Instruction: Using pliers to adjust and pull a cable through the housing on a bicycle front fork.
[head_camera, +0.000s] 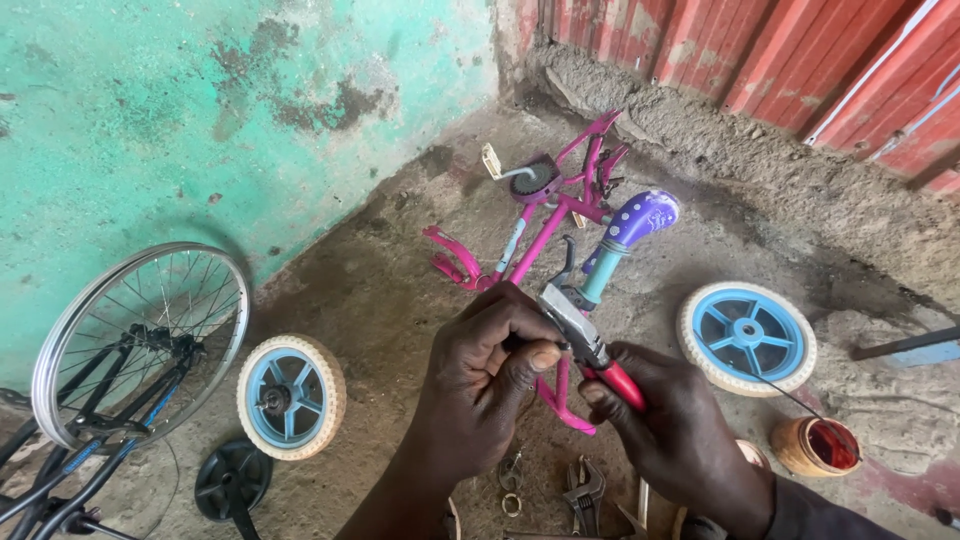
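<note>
— What's the ground like?

— A rough, dusty concrete floor (400, 290), stained dark near the green wall.

— What lies on it?

— A pink child's bicycle frame (545, 225), two small blue-hubbed wheels with white tyres (291, 396) (746, 337), a black plastic disc (231, 481), a small orange pot of red liquid (817, 446), and a wrench (584, 492) near the bottom edge.

Two small blue wheels (291, 396) (747, 337) lie on the dirt floor (380, 290). A spoked wheel (140, 345) leans by a green wall (200, 110). An orange cup (815, 446) sits at right.
</note>
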